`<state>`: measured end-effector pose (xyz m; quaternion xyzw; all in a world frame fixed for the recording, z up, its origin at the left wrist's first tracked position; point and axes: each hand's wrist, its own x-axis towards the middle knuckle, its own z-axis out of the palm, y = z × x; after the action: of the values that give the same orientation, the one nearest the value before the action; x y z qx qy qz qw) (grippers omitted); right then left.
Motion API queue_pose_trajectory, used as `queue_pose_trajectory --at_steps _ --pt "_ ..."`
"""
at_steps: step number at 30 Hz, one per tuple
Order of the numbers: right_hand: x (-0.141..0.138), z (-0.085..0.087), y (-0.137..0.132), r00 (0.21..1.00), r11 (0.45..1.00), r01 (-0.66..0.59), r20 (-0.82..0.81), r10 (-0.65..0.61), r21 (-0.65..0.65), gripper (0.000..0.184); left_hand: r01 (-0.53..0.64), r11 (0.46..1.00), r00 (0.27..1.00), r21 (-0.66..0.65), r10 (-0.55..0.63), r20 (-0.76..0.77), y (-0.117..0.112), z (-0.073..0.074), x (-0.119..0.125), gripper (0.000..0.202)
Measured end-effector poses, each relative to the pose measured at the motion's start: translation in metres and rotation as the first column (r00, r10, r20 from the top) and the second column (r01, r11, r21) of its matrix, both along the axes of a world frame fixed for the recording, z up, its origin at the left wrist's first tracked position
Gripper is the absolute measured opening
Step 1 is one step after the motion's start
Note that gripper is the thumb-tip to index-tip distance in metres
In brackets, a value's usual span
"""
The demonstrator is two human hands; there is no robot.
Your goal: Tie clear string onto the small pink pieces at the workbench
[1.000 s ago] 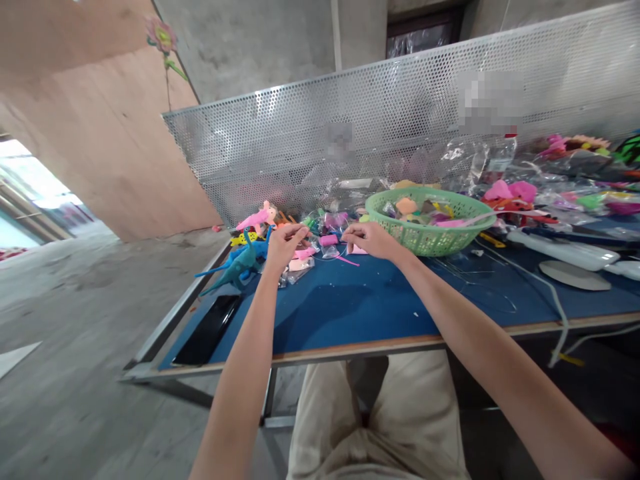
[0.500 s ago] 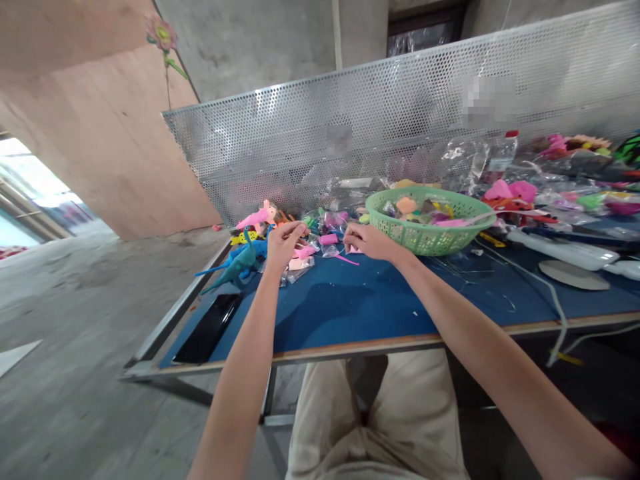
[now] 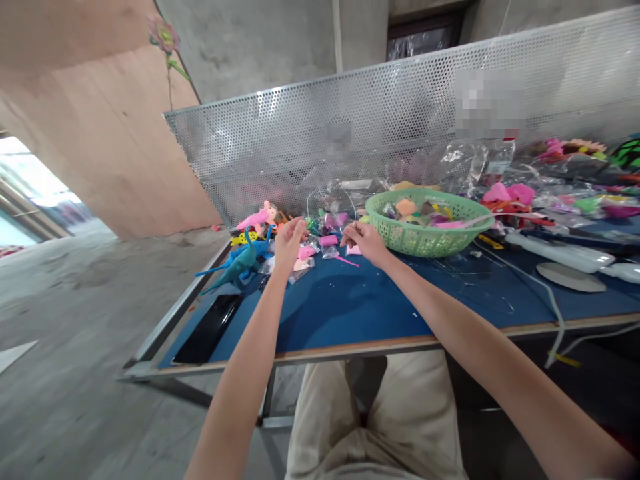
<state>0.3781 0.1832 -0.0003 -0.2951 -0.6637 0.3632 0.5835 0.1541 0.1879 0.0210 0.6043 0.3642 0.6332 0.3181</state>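
Note:
Above the far part of the blue table, my left hand [image 3: 290, 241] pinches with thumb and fingers close together. My right hand [image 3: 365, 241] is curled in a pinch just left of the green basket [image 3: 431, 241]. A thin pale wire [image 3: 312, 193] arches up between the two hands, its ends seeming to run into the fingertips. Between and behind the hands lie a pink cylinder-shaped piece [image 3: 329, 240], a thin pink strip [image 3: 348, 261] and small clear plastic bags [image 3: 301, 264]. Blue dinosaur toys [image 3: 243, 259] stand left of my left hand.
A black phone [image 3: 207, 330] lies by the table's left edge. Behind everything rises a perforated metal panel [image 3: 280, 147]. To the right are a water bottle [image 3: 500, 160], white bottles [image 3: 560, 251], a grey oval disc [image 3: 571, 277] and a white cable [image 3: 553, 300].
My hands have shifted slightly, the left one turning with its fingers less bent. The arched wire between them now shows clearly. The toys and basket stay put.

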Motion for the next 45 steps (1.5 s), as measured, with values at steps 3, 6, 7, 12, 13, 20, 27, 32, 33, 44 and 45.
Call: queue_pose_trajectory --at_steps 3,6,7,12,13,20,27,32,33,44,45 --pt "-0.008 -0.004 0.0 0.997 0.999 -0.008 -0.075 0.005 -0.04 0.043 0.113 0.993 0.975 -0.046 -0.119 -0.187 -0.006 -0.009 0.014 0.053" --pt "-0.017 -0.006 -0.005 0.993 0.997 -0.034 -0.119 0.026 -0.066 0.043 0.16 0.987 0.937 0.02 -0.146 -0.317 -0.014 -0.015 0.026 0.045" --pt "-0.019 -0.006 -0.007 0.99 0.996 -0.041 -0.134 0.031 -0.074 0.043 0.155 0.987 0.938 0.031 -0.137 -0.317 -0.017 -0.017 0.03 0.043" --pt "-0.026 -0.004 -0.015 0.985 0.992 -0.07 -0.168 0.051 -0.109 0.045 0.142 0.99 0.973 0.021 -0.135 -0.186 -0.02 -0.022 0.04 0.041" --pt "-0.026 -0.004 -0.016 0.984 0.99 -0.077 -0.172 0.056 -0.117 0.045 0.159 0.987 0.978 0.003 -0.158 -0.135 -0.019 -0.024 0.041 0.043" --pt "-0.033 -0.008 -0.019 0.957 0.981 -0.127 -0.278 0.083 -0.145 0.041 0.319 0.938 0.931 -0.136 -0.284 0.23 -0.015 -0.037 0.052 0.05" --pt "-0.038 -0.01 -0.023 0.959 0.982 -0.049 -0.282 -0.004 -0.18 0.038 0.257 0.956 0.95 -0.14 -0.224 0.216 -0.028 -0.025 0.057 0.043" --pt "-0.035 -0.013 -0.019 0.983 0.985 0.13 -0.116 -0.143 -0.114 0.039 0.274 0.944 0.961 -0.185 -0.261 0.09 -0.029 -0.017 0.046 0.041" --pt "-0.034 -0.014 -0.018 0.984 0.983 0.162 -0.056 -0.167 -0.091 0.04 0.285 0.934 0.958 -0.214 -0.275 0.074 -0.028 -0.017 0.043 0.043" --pt "-0.009 -0.004 -0.012 0.905 0.936 0.306 0.254 -0.342 0.171 0.036 0.249 0.933 0.891 -0.26 -0.326 -0.315 -0.013 -0.019 -0.012 0.033" --pt "-0.005 -0.003 -0.01 0.915 0.945 0.289 0.246 -0.32 0.155 0.039 0.225 0.941 0.877 -0.252 -0.309 -0.368 -0.013 -0.017 -0.017 0.03"
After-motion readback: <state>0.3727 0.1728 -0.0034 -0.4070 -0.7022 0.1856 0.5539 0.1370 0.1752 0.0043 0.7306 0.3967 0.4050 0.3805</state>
